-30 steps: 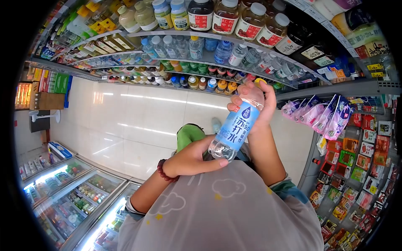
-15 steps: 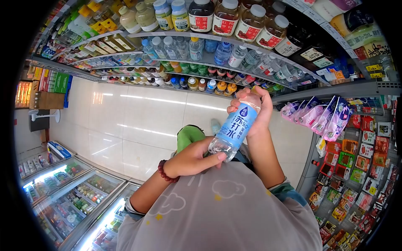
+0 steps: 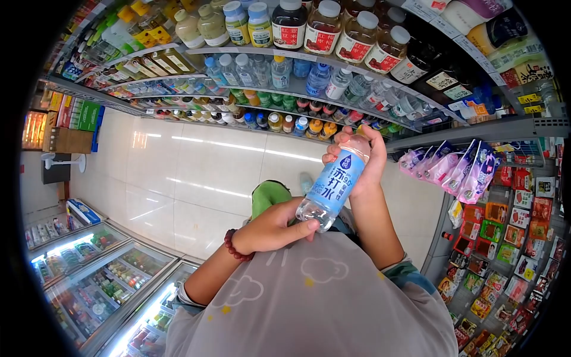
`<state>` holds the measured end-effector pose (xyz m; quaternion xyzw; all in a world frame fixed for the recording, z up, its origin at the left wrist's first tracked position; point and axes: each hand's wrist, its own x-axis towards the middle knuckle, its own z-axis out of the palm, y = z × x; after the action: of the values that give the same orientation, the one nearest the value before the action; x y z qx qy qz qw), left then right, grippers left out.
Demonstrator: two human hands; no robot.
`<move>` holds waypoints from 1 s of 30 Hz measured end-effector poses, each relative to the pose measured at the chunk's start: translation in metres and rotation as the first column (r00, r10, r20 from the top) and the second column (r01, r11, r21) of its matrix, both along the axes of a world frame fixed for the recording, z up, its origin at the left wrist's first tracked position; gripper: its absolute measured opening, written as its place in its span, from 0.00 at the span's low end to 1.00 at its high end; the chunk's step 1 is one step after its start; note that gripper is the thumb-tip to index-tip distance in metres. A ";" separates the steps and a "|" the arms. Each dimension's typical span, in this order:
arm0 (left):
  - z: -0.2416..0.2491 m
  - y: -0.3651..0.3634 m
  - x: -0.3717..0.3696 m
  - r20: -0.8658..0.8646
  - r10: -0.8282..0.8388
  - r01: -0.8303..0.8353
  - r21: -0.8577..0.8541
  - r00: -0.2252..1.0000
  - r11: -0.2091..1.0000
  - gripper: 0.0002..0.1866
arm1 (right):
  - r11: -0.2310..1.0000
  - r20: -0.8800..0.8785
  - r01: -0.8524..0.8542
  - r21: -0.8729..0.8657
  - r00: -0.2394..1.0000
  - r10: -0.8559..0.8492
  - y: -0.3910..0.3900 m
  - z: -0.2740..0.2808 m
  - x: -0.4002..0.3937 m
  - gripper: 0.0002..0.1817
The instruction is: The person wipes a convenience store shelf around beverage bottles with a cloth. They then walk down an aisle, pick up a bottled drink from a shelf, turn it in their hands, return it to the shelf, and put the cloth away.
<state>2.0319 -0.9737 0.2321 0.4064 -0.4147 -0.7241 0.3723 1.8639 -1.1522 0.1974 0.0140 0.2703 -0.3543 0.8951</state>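
A clear water bottle [image 3: 333,181] with a blue label and a yellow cap is held tilted in front of my body. Around its neck and upper part, my right hand [image 3: 370,157] is closed, the fingers near the cap. My left hand [image 3: 279,229] supports the base from the left, thumb pressed along the bottom edge and the other fingers hidden beneath. A dark red bead bracelet [image 3: 237,243] circles my left wrist.
Ahead, a drinks shelf [image 3: 357,64] holds rows of bottles and jars. Pink pouches [image 3: 458,169] hang on the right, above a rack of small snack packs [image 3: 505,232]. Glass-topped freezers [image 3: 113,273] stand at the lower left. Tiled floor [image 3: 208,154] lies between.
The view has shifted very slightly. Both hands keep the same grip on the bottle, which stays nearly in place.
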 end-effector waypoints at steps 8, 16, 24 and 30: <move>0.005 0.000 -0.007 -0.148 0.133 -0.117 0.114 0.980 0.987 0.22 | 0.980 0.052 0.072 -0.186 0.997 -0.063 0.004 0.025 0.003 0.15; 0.002 0.000 -0.013 -0.050 0.097 -0.089 0.143 0.994 0.986 0.18 | 0.964 0.166 0.037 -0.264 0.986 0.008 0.005 0.026 0.000 0.14; 0.003 0.002 -0.015 -0.071 0.111 -0.101 0.130 0.991 0.986 0.17 | 0.963 0.081 0.002 -0.270 0.996 0.020 0.005 0.026 0.000 0.14; -0.001 0.003 -0.011 -0.039 0.072 -0.066 0.129 0.997 0.989 0.20 | 0.966 0.097 0.001 -0.258 0.995 0.025 0.007 0.027 0.001 0.15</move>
<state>2.0205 -0.9710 0.2308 0.4277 -0.3453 -0.7443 0.3794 1.8644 -1.1456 0.2241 -0.0865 0.1772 -0.3797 0.9038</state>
